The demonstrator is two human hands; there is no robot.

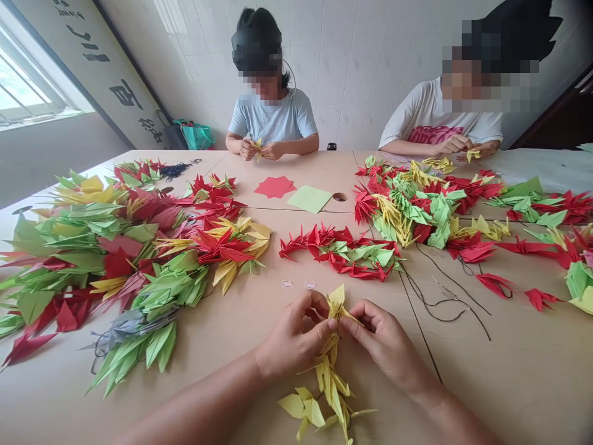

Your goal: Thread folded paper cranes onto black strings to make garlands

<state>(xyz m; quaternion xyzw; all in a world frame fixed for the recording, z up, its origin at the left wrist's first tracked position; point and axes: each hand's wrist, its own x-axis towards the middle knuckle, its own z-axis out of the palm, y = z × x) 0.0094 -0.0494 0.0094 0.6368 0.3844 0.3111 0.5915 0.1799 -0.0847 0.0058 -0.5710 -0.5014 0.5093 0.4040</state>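
Between my hands is a yellow folded paper crane (336, 301), upright just above the table. The fingers of my left hand (301, 330) pinch its left side, thumb pressed against the paper. My right hand (377, 337) pinches a pointed yellow tip on the other side. Below hangs a string of yellow paper cranes (331, 386), trailing down onto the table toward me, with bits of dark cord showing. Parts of the upper crane are hidden behind my fingertips.
A large heap of paper cranes (134, 247) covers the left side. Strung red and green cranes (343, 250) lie ahead, beside black cords (435, 300). Red (274, 186) and green paper sheets (309, 199) lie mid-table. Two people (273, 117) sit opposite, each holding yellow paper.
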